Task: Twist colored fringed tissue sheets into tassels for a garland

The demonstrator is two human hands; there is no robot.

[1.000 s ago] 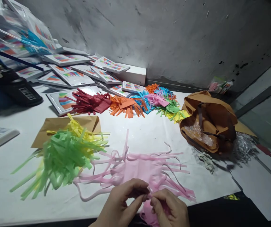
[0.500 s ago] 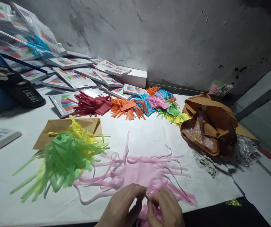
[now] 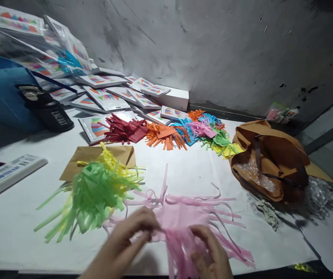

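Observation:
A pink sheet of fringed tissue paper (image 3: 173,212) lies spread on the table, its cut strips fanning out to both sides. Over its near edge, pink tissue strips (image 3: 176,248) hang between my hands. My left hand (image 3: 133,238) pinches the upper left edge of these strips between thumb and fingertips. On their right side, my right hand (image 3: 213,252) has its fingers curled around the paper, partly hidden by it. To the left sits a heap of green fringed tissue (image 3: 92,195), with yellow fringed tissue (image 3: 116,166) beneath and behind it.
Folded brown paper (image 3: 81,157) lies behind the green heap. Red (image 3: 128,130), orange (image 3: 166,133) and other coloured tassels form a row farther back. A brown bag (image 3: 268,155) stands right, a black bottle (image 3: 48,110) left. Printed flat packs (image 3: 108,99) pile against the wall.
My hands have moved apart, the left one going left. The pink strips, bunched between my fingers before, now hang open and spread. The camera view has shifted slightly left.

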